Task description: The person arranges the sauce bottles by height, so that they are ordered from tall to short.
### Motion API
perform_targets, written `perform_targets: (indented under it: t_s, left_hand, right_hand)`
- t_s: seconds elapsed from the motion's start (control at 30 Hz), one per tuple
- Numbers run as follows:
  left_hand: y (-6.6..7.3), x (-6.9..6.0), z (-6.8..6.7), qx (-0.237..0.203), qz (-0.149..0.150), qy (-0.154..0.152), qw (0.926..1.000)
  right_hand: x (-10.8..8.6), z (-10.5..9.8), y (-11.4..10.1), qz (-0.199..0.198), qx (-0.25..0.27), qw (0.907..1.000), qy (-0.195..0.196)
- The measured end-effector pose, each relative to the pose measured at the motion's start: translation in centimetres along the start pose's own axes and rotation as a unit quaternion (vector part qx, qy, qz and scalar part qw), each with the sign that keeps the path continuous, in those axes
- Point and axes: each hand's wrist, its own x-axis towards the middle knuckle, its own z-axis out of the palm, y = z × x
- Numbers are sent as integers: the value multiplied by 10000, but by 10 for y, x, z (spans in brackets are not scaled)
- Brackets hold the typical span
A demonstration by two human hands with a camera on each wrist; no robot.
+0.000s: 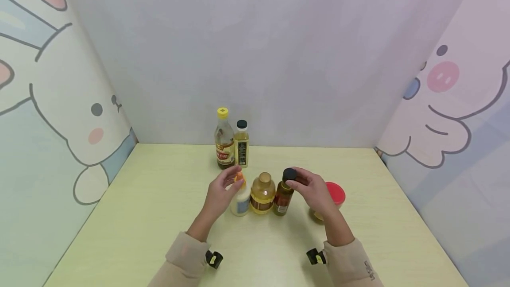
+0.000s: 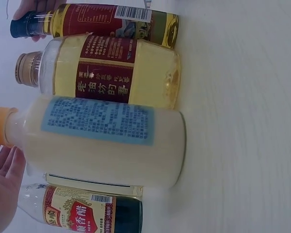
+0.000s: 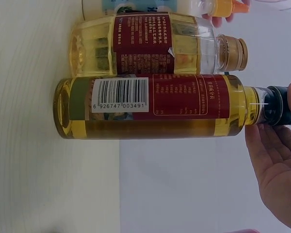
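Observation:
My left hand (image 1: 221, 191) has its thumb and fingers around the orange cap of a creamy-white bottle (image 2: 102, 145) with a blue label. With my right hand (image 1: 314, 189) I hold the black cap of a slim oil bottle (image 3: 150, 107), thumb on one side and fingers on the other. Between these two stands a wider oil bottle (image 1: 263, 196) with a tan cap and dark red label, touched by neither hand. All three are upright in a row on the table. My left thumb is out of sight in the left wrist view.
Behind the row stand a vinegar bottle (image 1: 225, 145) with a yellow cap and a small oil bottle (image 1: 241, 147) with a black cap. A red-lidded jar (image 1: 336, 192) sits right of the row, partly behind my right forearm. A pale wall backs the table (image 1: 159, 216).

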Motion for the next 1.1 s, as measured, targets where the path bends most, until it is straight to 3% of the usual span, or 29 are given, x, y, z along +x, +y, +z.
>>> perform_targets:
  t_s: [0.07, 0.4, 0.63, 0.83, 1.1]
  left_hand:
    - [-10, 0, 1, 11, 70, 38, 10000]
    - [-14, -3, 3, 11, 160, 120, 9998]
    - [-11, -5, 6, 5, -115, 225, 9997]
    - [-9, -5, 9, 281, -426, 389, 9979]
    - [-12, -6, 7, 410, -356, 416, 9977]
  right_hand:
    - [0, 0, -1, -5, 13, 10000, -4]
    - [1, 0, 3, -23, -74, 10000, 37]
    - [1, 0, 4, -2, -62, 10000, 55]
    - [1, 0, 4, 32, -80, 10000, 49]
    - [0, 0, 2, -19, -42, 10000, 39]
